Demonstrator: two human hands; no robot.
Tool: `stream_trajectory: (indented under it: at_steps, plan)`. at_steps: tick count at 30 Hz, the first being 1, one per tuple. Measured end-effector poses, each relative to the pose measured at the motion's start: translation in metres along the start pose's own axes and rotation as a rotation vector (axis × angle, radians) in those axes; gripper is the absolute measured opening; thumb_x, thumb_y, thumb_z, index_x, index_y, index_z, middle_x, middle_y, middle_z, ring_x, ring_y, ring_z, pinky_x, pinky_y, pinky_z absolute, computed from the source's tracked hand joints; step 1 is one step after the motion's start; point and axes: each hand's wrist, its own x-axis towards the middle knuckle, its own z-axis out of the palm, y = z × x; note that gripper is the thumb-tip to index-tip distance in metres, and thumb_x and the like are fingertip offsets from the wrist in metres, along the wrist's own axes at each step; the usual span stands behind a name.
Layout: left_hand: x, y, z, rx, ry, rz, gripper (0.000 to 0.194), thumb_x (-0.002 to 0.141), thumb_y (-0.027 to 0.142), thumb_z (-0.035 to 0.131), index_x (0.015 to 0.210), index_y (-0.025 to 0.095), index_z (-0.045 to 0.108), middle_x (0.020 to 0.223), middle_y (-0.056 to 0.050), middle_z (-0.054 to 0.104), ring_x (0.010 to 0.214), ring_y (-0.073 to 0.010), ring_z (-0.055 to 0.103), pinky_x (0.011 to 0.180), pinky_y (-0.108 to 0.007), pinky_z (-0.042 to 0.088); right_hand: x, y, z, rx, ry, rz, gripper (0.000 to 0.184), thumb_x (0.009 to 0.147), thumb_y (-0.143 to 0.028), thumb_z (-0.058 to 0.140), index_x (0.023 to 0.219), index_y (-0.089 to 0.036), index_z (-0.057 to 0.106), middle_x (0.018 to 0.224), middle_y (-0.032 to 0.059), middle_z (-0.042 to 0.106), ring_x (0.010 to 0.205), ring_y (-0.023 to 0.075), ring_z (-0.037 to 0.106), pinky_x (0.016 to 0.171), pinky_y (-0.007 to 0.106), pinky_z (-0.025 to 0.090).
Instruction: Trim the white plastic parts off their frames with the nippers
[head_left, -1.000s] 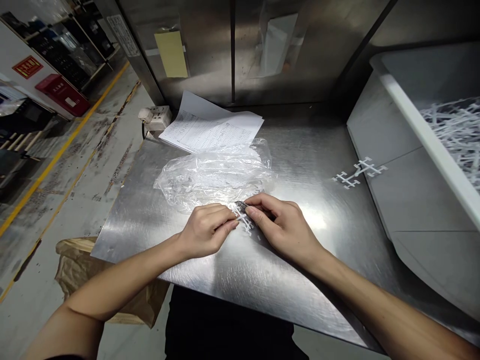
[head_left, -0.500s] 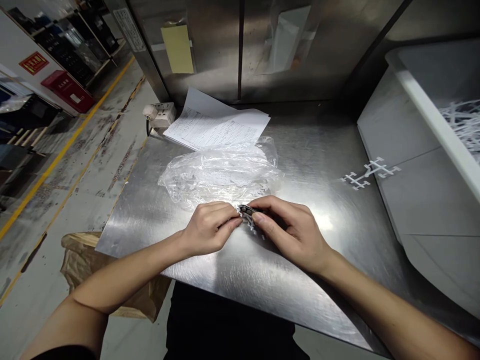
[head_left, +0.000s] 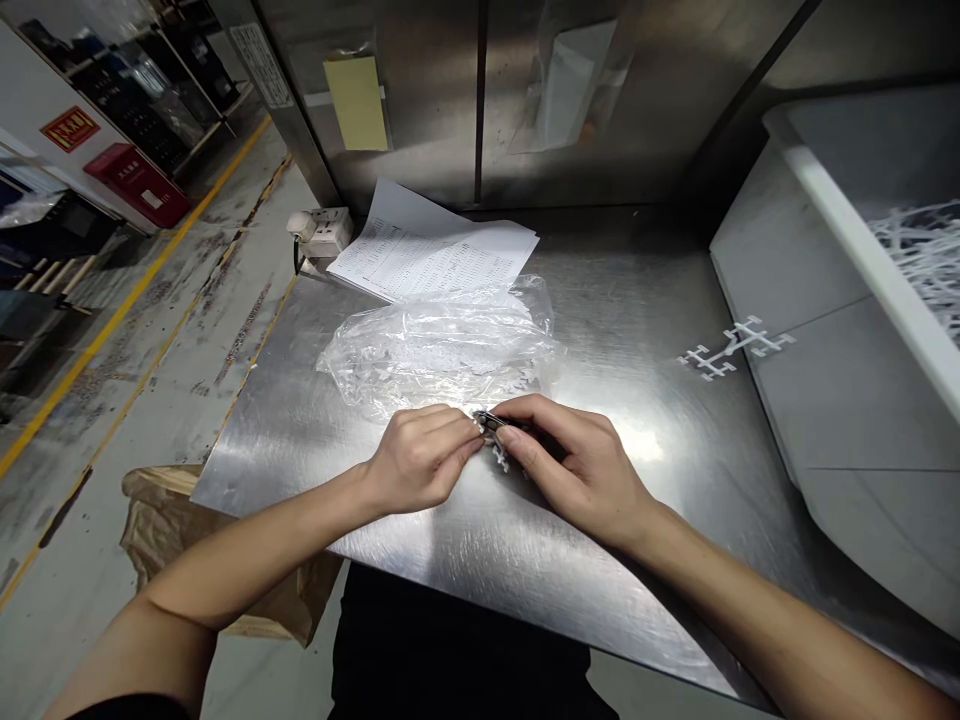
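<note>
My left hand (head_left: 421,455) pinches a small white branched plastic sprue (head_left: 500,460) between thumb and fingertips, just above the metal table. My right hand (head_left: 571,455) is closed around a small dark nail clipper (head_left: 491,421). Its jaws meet the sprue right at my left fingertips, and the clipper and my fingers cover much of the sprue. Just behind my hands lies a clear plastic bag (head_left: 442,350) with many small white pieces inside. Off to the right, another branched white sprue (head_left: 735,347) rests on the table against a grey bin.
The grey bin (head_left: 795,300) fills the right side and holds many white sprues (head_left: 926,250). Printed sheets (head_left: 435,250) lie behind the bag, beside a power socket (head_left: 328,232). A metal wall (head_left: 427,170) closes the back. A brown paper bag (head_left: 172,540) stands below the table's left edge.
The clipper has turned and shifted in my right hand against the sprue, whose visible part is now smaller. My left hand keeps its pinch. The whole view has swung slightly.
</note>
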Motion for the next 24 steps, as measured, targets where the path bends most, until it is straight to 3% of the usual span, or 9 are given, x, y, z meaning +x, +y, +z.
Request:
stream_trajectory:
  at_steps: [9,17,24]
  plan:
    - [0.001,0.003,0.001,0.057,-0.002,-0.006,0.021,0.110,0.013,0.055,0.092,0.018,0.064,0.076,-0.002,0.066,0.068,-0.0160,0.060,0.066,-0.031,0.048,-0.004,-0.002,0.011,0.060,0.063,0.168,0.013,0.109,-0.030,0.066,0.107,-0.022,0.076,0.088,0.0002,0.077,0.075,0.0169,0.070,0.068,0.031,0.051]
    - [-0.001,0.003,0.001,0.069,-0.032,-0.029,0.014,0.110,0.014,0.057,0.113,0.015,0.071,0.087,-0.005,0.076,0.075,-0.0188,0.069,0.071,-0.032,0.055,0.001,0.001,0.010,0.226,0.052,0.397,0.025,0.107,-0.042,0.067,0.098,-0.020,0.076,0.069,-0.0015,0.064,0.062,0.0154,0.057,0.058,0.031,0.041]
    - [0.000,0.001,-0.002,0.083,0.000,-0.031,0.014,0.109,0.011,0.055,0.111,0.016,0.069,0.086,-0.005,0.075,0.074,-0.0183,0.069,0.069,-0.031,0.054,0.004,0.002,0.003,0.293,0.076,0.405,0.025,0.105,-0.043,0.067,0.099,-0.020,0.075,0.069,-0.0016,0.062,0.062,0.0155,0.056,0.058,0.031,0.042]
